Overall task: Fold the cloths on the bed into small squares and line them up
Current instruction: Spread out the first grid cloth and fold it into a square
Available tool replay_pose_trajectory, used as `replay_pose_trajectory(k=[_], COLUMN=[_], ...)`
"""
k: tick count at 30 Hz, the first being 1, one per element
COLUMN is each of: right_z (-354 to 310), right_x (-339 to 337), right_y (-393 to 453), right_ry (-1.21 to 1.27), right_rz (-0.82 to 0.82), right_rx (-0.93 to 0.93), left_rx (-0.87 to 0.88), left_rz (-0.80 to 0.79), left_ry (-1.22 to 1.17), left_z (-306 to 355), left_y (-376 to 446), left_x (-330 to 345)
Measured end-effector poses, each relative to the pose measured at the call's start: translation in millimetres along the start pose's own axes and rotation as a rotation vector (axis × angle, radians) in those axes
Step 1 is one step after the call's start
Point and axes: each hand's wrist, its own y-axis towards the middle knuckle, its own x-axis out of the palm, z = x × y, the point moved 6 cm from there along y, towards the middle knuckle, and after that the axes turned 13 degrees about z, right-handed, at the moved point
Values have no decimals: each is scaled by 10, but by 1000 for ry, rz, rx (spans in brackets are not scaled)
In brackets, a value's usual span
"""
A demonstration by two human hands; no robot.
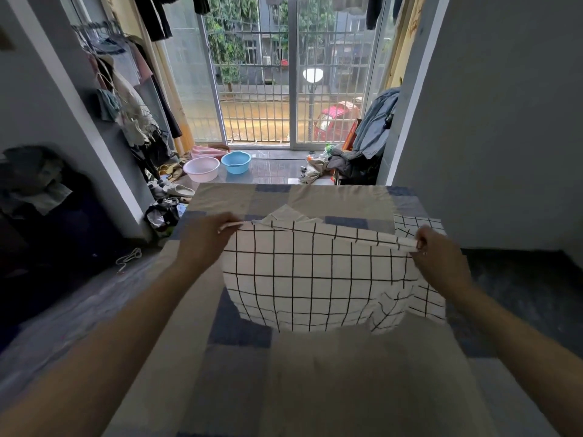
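Our left hand [206, 236] is pinched shut on the far left corner of the checked cloth [315, 275], and our right hand [437, 257] is pinched shut on its far right corner; between them the top edge runs fairly taut, with the rest hanging down toward the bed [315, 373], its lower right part rumpled. A second checked cloth [419, 227] lies on the far right of the bed, just behind our right hand. To do this step well, we judge we should keep the two corners level and the edge stretched; lower the sheet flat onto the patchwork cover; smooth the rumpled part; then fold along the printed grid lines so the edges meet. We can read no brand, label or writing anywhere.
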Motion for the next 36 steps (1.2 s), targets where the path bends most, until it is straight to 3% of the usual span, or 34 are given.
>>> replay_pose_trajectory(k=[4,7,11,15,22,27,31,34,36], right_z=[-32,96,394,648,1089,1334,1355,1456,1488], right_x=[-351,-419,-282,-96,179,301,304,242,274], right_y=[170,98,-315,-994,-2034,-2254,-2190,-2113,-2054], right_ry=[105,90,112,171,107,-14,-121,-71,-12], right_rz=[183,223,99,-107,-432,-570,-633,-496,-406], right_rx=[12,-14,28,37,244,229,128,200,268], left_rx=[-20,11,243,369,528,517,350,282,410], left_rz=[175,176,-35,-356,-609,-723,-960,-900,-678], left_ry=[-86,-85,-23,51,120,227,181,123,125], left_z=[34,-49,-129,-297,-431,-572,-502,-372,-221], left_y=[160,49,-497,-1311,-2442,-2697,-2692,-2529,-2429], left_x=[-248,-307,-169,157,506,602,641,683,773])
